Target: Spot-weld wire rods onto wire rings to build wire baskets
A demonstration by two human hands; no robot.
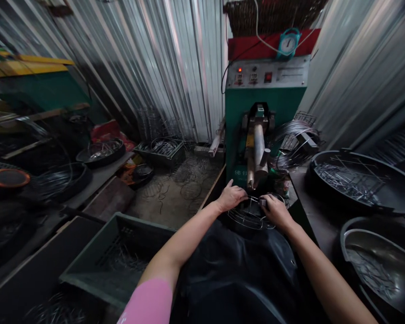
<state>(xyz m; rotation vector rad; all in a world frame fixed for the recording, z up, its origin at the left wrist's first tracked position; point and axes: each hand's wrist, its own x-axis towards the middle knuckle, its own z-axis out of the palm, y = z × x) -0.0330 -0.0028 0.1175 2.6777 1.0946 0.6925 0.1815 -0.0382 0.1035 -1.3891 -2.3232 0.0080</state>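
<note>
A round rack of bent metal wire (246,219) is held between my hands, just below the electrode tip of a green welding machine (235,135). My left hand (232,197) grips the rack's far left rim, thumb sticking up. On the right side of the rack, my right hand (276,210) has its fingers closed on the wire, with a small grey block (263,202) at the fingertips. The machine's metal arm (259,148) points down toward the rack. Beneath lies a black apron (236,265) over my lap.
A green crate (87,256) with wire pieces stands at left. Black pans (391,180) and a metal bowl (388,243) hold wire parts on the right. A wire bundle (299,139) sits beside the machine. Loose wire rings (191,191) lie on the floor.
</note>
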